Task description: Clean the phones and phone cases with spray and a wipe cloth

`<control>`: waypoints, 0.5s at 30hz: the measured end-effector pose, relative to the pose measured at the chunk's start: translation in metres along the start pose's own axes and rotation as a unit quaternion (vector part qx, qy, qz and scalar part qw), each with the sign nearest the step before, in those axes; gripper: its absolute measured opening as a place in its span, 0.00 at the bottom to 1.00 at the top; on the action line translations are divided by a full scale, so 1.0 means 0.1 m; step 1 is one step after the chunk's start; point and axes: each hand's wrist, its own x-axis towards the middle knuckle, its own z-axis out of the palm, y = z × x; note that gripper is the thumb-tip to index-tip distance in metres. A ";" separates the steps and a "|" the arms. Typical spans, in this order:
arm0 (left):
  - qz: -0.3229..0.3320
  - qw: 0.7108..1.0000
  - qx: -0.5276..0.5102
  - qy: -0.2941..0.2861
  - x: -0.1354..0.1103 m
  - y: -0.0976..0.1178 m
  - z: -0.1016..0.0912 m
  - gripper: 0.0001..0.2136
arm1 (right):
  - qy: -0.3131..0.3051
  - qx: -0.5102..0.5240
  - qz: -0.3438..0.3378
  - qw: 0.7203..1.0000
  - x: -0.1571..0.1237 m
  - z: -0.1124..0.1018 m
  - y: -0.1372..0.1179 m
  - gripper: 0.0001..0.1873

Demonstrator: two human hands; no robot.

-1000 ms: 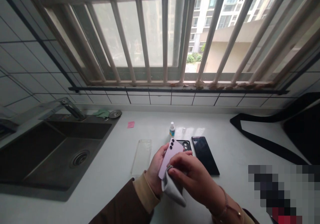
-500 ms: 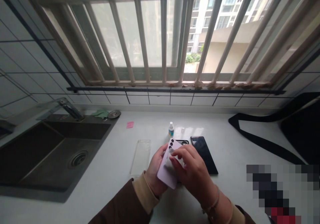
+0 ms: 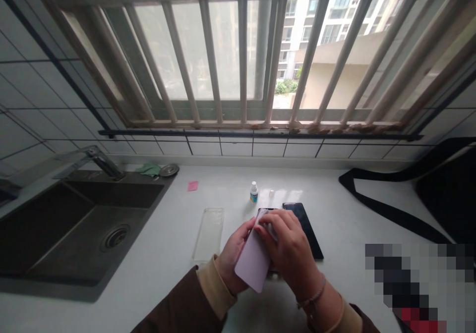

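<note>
While your left hand (image 3: 233, 263) grips lilac phone (image 3: 253, 261), lower centre, long axis leaning up-right, right hand (image 3: 292, 244) pinches cloth (image 3: 270, 230) over upper end.

From phone (image 3: 253, 267) in L hand (image 3: 233, 259): bottle (image 3: 254, 194) 12 o'clk, case (image 3: 208, 234) 10, flat device (image 3: 304, 219) 2, on ctr (image 3: 171, 249); sink (image 3: 91, 289) ~9.
</note>
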 end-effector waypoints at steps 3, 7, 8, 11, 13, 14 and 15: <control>0.009 1.000 -0.021 -0.002 0.02 0.00 0.00 0.18 | 0.002 -0.009 -0.016 1.000 0.00 0.01 0.02 0.06; 0.107 0.991 -0.079 -0.018 0.06 0.02 -0.03 0.19 | -0.073 -0.025 -0.079 0.994 -0.03 0.05 0.03 0.18; 0.125 0.988 -0.087 -0.028 0.07 0.04 -0.04 0.21 | -0.107 -0.026 -0.097 0.989 -0.03 0.05 0.02 0.21; 0.152 0.983 -0.098 -0.034 0.05 0.14 -0.07 0.29 | -0.198 0.003 -0.148 0.969 -0.04 0.03 -0.05 0.32; 0.185 0.976 -0.111 -0.012 0.01 0.23 -0.08 0.31 | -0.232 0.037 -0.178 0.955 -0.03 -0.01 -0.11 0.37; 0.201 0.973 -0.115 -0.002 -0.01 0.27 -0.08 0.32 | -0.242 0.050 -0.192 0.950 -0.04 -0.02 -0.14 0.38; 0.213 0.970 -0.115 0.005 -0.03 0.30 -0.08 0.32 | -0.248 0.059 -0.202 0.946 -0.04 -0.03 -0.16 0.39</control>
